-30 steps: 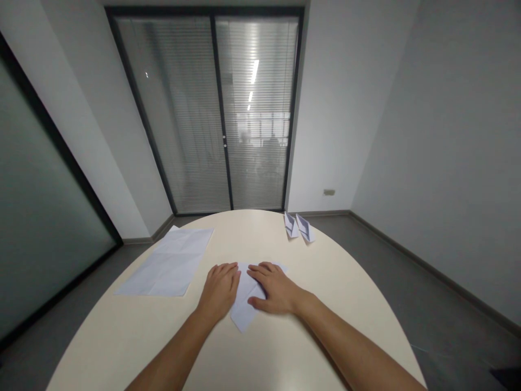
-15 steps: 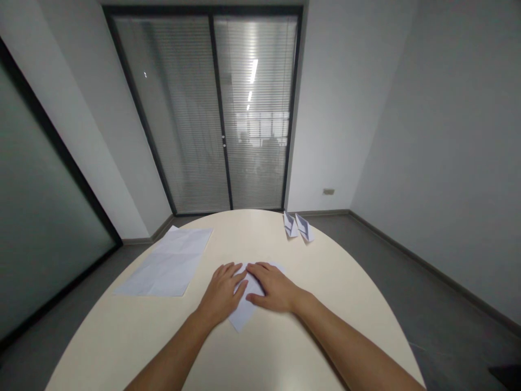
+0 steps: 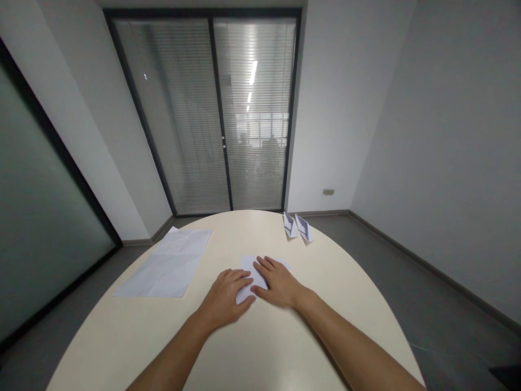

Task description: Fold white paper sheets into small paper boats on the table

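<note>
A small sheet of white paper (image 3: pixel 248 263), partly covered by both hands, lies on the round table in front of me. My left hand (image 3: pixel 228 297) rests over its left and near edge, fingers stretched out and thumb at the near edge. On the paper's right part, my right hand (image 3: pixel 280 283) lies flat with its fingers spread, pressing down. Both hands are open. How the layers under my palms are folded is hidden.
Larger creased white sheets (image 3: pixel 171 263) lie on the left of the cream table (image 3: pixel 317 336). Two folded paper boats (image 3: pixel 290 225) stand close together near its far right edge. Beyond are a glass door (image 3: pixel 252 163) with blinds and a grey wall.
The paper's pointed corner towards me no longer shows, and the paper has shifted slightly away. My left hand has moved right and nearer me; my right hand has spread a little to the right.
</note>
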Available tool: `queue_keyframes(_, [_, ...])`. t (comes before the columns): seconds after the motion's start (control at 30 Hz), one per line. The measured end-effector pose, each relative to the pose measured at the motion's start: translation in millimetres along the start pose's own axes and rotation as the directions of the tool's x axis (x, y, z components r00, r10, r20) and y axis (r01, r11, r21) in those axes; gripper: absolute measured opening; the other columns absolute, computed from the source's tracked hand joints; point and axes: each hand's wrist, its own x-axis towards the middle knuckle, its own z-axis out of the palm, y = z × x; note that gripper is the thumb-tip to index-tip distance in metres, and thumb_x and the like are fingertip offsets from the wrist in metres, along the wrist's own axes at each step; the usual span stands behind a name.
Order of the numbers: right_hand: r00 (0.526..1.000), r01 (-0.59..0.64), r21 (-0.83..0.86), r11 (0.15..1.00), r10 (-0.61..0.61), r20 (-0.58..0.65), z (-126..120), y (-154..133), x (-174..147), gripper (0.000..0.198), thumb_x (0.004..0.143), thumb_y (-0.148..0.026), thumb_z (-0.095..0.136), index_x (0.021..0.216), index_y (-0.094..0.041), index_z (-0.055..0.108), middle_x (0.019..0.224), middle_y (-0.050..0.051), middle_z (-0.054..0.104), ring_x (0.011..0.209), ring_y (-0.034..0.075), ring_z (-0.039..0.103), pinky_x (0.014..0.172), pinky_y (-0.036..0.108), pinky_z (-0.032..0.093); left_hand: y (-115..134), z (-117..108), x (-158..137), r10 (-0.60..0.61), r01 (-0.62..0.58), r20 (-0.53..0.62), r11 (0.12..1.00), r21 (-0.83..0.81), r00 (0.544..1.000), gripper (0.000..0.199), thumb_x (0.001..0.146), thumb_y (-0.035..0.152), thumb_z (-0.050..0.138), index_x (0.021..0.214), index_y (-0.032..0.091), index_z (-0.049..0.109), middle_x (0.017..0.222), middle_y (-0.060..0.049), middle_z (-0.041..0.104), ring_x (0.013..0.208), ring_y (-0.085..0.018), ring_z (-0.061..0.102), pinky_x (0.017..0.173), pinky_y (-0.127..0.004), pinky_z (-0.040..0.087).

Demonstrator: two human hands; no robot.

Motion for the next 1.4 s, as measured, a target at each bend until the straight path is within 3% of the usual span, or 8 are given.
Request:
queue_keyframes(0.13, [0.993,0.091,0.08,0.993,-0.096,0.066,-12,11,-1,0.085,0.084,-0.06,0.063,0.151,-0.013,0.042,0.158,0.018,0.033,0.148,0.036,0.026,0.12,0.052,0.024,1,-3,0,-0.006,0.006,0.016,1.0,-0.002,1.0,0.04,0.082,0.037,0.072,0.119,0.022,0.068,0.13,-0.009,0.067,0.12,-0.028,0.06,0.108,-0.051,0.042])
queue_keyframes(0.4, [0.981,0.187,0.085,0.979,-0.191,0.043,-15,23,1,0.082,0.08,-0.054,0.07,0.147,-0.013,0.048,0.154,0.018,0.04,0.145,0.034,0.034,0.12,0.049,0.027,-2,1,-2,-0.003,0.003,0.011,1.0,0.012,1.0,0.039,0.079,0.034,0.072,0.116,0.022,0.069,0.131,-0.009,0.067,0.122,-0.029,0.06,0.11,-0.055,0.039])
queue_keyframes(0.77, [0.974,0.226,0.058,0.972,-0.227,0.008,-22,12,-4,0.074,0.089,-0.058,0.058,0.144,-0.007,0.052,0.149,0.021,0.047,0.143,0.033,0.038,0.12,0.047,0.028,-6,4,-2,0.03,-0.029,-0.08,0.999,0.016,0.996,0.025,0.085,0.026,0.064,0.107,0.021,0.073,0.117,-0.008,0.074,0.109,-0.026,0.067,0.102,-0.049,0.048])
queue_keyframes(0.9, [0.978,0.207,0.086,0.975,-0.207,0.0,-23,12,-5,0.068,0.089,-0.057,0.059,0.139,-0.011,0.057,0.148,0.019,0.049,0.142,0.032,0.041,0.118,0.047,0.032,-9,7,-2,0.027,-0.027,-0.103,1.0,0.001,0.994,0.022,0.086,0.026,0.062,0.103,0.022,0.074,0.114,-0.008,0.075,0.106,-0.025,0.068,0.099,-0.046,0.051])
queue_keyframes(1.13, [0.985,0.173,0.136,0.975,-0.17,-0.033,-21,16,-5,0.044,0.089,-0.047,0.062,0.121,-0.018,0.071,0.139,0.014,0.06,0.136,0.031,0.049,0.113,0.045,0.039,-6,4,-2,-0.024,0.022,-0.07,0.999,-0.036,0.997,0.02,0.09,0.024,0.056,0.097,0.024,0.074,0.105,-0.005,0.076,0.099,-0.021,0.069,0.092,-0.038,0.054])
queue_keyframes(1.4, [0.981,0.192,0.139,0.972,-0.185,-0.059,-21,17,-4,0.036,0.094,-0.047,0.057,0.112,-0.021,0.074,0.134,0.012,0.064,0.13,0.029,0.055,0.105,0.04,0.045,0,-2,0,-0.116,0.117,-0.022,0.993,0.031,0.993,0.026,0.095,0.025,0.049,0.088,0.023,0.073,0.088,-0.003,0.076,0.085,-0.02,0.07,0.081,-0.032,0.051])
